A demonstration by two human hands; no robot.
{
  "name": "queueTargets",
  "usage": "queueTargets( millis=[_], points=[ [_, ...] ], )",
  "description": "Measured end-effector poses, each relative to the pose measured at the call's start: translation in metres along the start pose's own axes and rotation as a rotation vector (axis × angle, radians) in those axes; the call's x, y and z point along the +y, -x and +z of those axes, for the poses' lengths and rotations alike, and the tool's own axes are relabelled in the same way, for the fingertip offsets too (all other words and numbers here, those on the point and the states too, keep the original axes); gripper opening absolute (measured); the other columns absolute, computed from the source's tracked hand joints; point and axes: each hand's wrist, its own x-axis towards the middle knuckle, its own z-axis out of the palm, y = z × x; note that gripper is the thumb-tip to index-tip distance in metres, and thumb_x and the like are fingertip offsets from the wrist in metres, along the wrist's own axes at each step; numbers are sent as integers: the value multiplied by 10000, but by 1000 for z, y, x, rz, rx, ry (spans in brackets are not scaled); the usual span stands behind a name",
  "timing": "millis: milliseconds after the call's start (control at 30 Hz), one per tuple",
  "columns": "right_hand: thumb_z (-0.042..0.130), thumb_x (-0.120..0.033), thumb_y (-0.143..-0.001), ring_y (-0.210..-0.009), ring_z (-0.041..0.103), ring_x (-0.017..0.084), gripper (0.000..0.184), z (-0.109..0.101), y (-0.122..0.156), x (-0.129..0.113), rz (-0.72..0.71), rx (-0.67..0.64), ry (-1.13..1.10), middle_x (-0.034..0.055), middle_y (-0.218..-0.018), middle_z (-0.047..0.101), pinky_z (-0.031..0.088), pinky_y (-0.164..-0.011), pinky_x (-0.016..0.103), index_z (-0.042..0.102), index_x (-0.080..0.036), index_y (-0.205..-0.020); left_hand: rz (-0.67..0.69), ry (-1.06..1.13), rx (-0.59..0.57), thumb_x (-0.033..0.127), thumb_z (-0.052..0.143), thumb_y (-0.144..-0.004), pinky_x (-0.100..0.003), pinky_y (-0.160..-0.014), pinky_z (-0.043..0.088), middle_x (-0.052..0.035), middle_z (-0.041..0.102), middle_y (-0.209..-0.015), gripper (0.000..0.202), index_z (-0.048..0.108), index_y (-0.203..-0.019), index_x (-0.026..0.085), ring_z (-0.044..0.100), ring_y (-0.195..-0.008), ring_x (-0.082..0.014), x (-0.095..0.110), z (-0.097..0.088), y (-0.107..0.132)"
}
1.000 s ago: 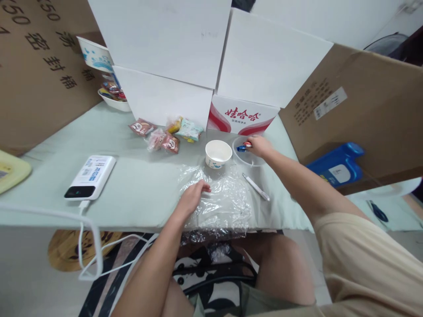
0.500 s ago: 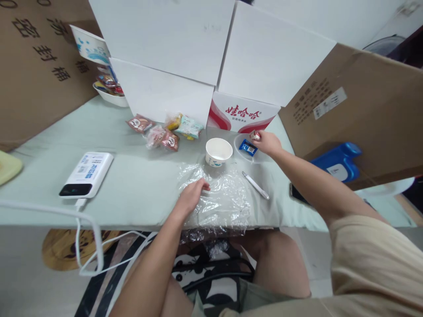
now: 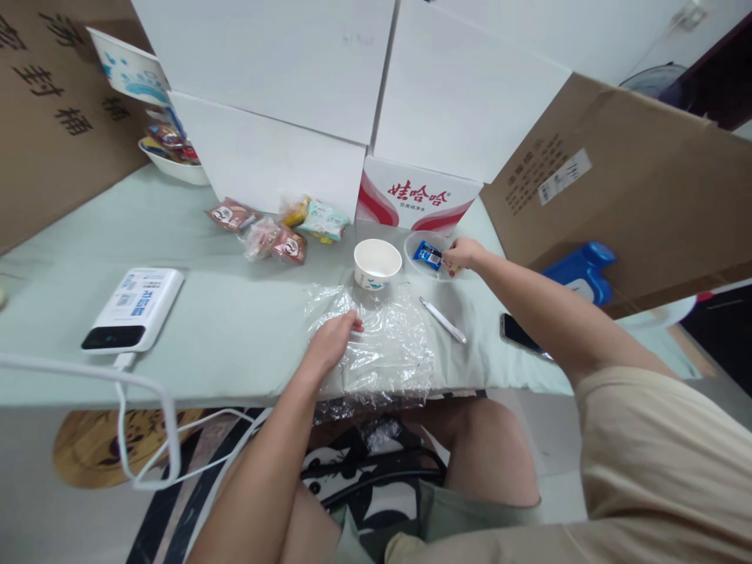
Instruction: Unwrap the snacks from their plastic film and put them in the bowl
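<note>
At the back right, my right hand (image 3: 466, 253) reaches over a clear plastic bowl (image 3: 415, 269), fingers closed on a small red-and-white snack packet (image 3: 450, 267). A blue snack packet (image 3: 428, 254) lies in that bowl, just left of my fingertips. My left hand (image 3: 334, 338) rests at the left side of a crumpled clear plastic sheet (image 3: 391, 345), its fingers loosely apart with nothing visible in them. Beyond the sheet stands a white paper bowl (image 3: 377, 265) with blue print; no contents show in it.
Several wrapped snacks (image 3: 287, 244) lie left of the paper bowl. A white pen (image 3: 443, 319) and a phone (image 3: 520, 333) are on the right. A white power bank (image 3: 134, 309) with a cable sits left. Cardboard panels (image 3: 634, 188) wall in the table's back and sides.
My right hand has lowered the red-and-white packet into the clear bowl, beside the blue one. The whole view has shifted slightly; my left hand stays at the plastic sheet.
</note>
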Motion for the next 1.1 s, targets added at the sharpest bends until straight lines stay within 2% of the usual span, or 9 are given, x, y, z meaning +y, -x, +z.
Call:
queueTargets(
  millis=[167,300,433,600,767,900,1000,1033,1100],
  points=[
    [735,-306,-762,-690,676,252,158,6,-18,1,60,13,147,84,-600,652,548,-630,341,702,-161,-709,-27,-9,-17,651,369,-838,-460,-1037,424,-112,781,-978,541,683,-813,211,671,-1059,-324,4,-2,1],
    [747,-312,-742,-808,684,254,129,11,-29,4,37,35,232,82,-680,672,539,-693,314,720,-186,-752,-34,-17,-18,633,366,-834,-452,-1035,422,-115,779,-976,532,682,-806,205,668,-1059,-321,5,-2,-1],
    [741,-341,-741,-859,690,252,249,16,-30,5,13,39,288,106,-772,687,527,-736,307,733,-130,-872,-17,-25,-15,643,381,-819,-450,-1014,439,-127,776,-968,530,675,-794,203,674,-1032,-322,2,-1,-3],
    [807,-313,-665,-949,676,337,365,17,-23,3,-15,107,322,143,-940,704,539,-746,394,733,-186,-1000,-14,-31,-11,642,368,-828,-454,-1013,442,-125,778,-965,529,672,-798,210,674,-1038,-324,0,1,-4],
    [757,-274,-742,-904,669,310,157,12,-14,-3,-108,123,326,126,-922,725,513,-723,383,743,-225,-890,-7,-28,2,629,380,-839,-441,-1005,456,-116,782,-942,514,677,-794,213,686,-1011,-312,0,1,-6],
    [595,-297,-862,-968,658,303,229,6,22,-10,-168,230,303,161,-1002,720,499,-767,370,720,-162,-999,-18,-31,-10,634,374,-856,-433,-1012,456,-102,781,-948,527,688,-797,215,689,-1011,-308,0,0,-4],
    [393,-316,-945,-1073,633,297,381,26,81,-9,-353,423,143,138,-1124,710,496,-898,418,677,-198,-1170,-8,-18,-16,603,375,-882,-416,-1016,454,-86,779,-984,506,704,-825,223,683,-1021,-297,0,-2,-1],
    [378,-349,-946,-1080,640,296,406,40,105,-6,-458,401,54,112,-1109,721,495,-940,447,680,-237,-1194,7,-15,-22,590,377,-889,-410,-1007,459,-84,776,-999,495,707,-835,225,681,-1014,-292,0,-3,-1],
    [400,-445,-919,-1184,626,306,444,77,148,0,-667,206,-36,38,-1177,729,461,-1050,513,669,-364,-1262,41,-31,-30,571,383,-894,-400,-979,471,-80,770,-1012,478,710,-844,227,674,-992,-283,0,-5,0]
  ],
)
